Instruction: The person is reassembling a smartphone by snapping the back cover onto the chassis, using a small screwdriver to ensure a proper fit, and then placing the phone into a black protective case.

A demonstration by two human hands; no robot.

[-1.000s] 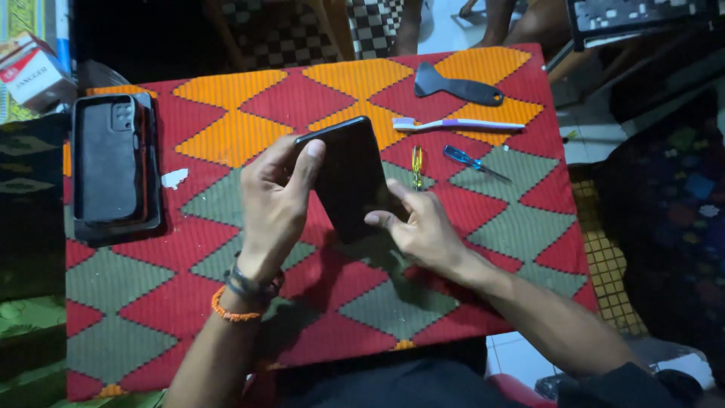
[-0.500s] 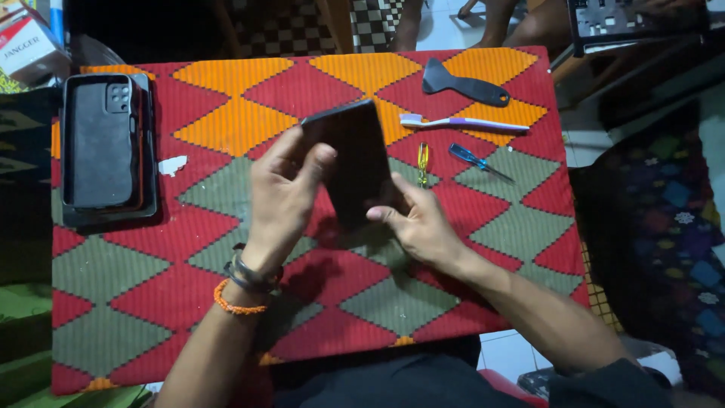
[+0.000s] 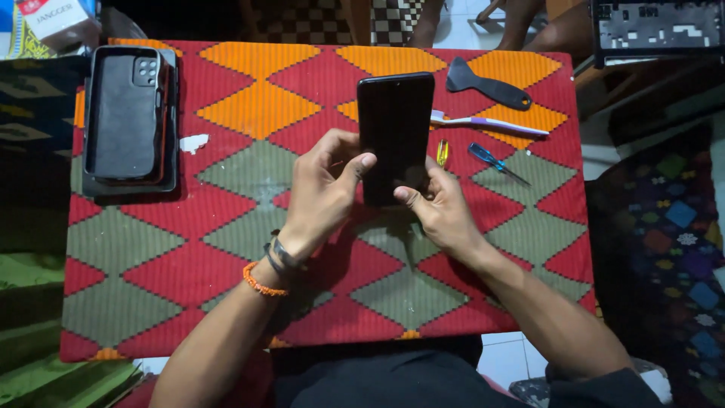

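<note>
I hold a black smartphone upright over the middle of the table, its dark screen facing me. My left hand grips its lower left edge, thumb pressed on the glass. My right hand grips the lower right corner, thumb on the screen's bottom edge. The left wrist wears an orange bead bracelet and dark bands.
A red, orange and green diamond-patterned cloth covers the table. At the left lies a black phone case on a dark tray. Behind the phone lie a black scraper, a toothbrush, a blue screwdriver and a yellow one. A white scrap.
The phone has turned from tilted to upright, square to me. Both hands shifted down to its lower end, thumbs now on the screen.
</note>
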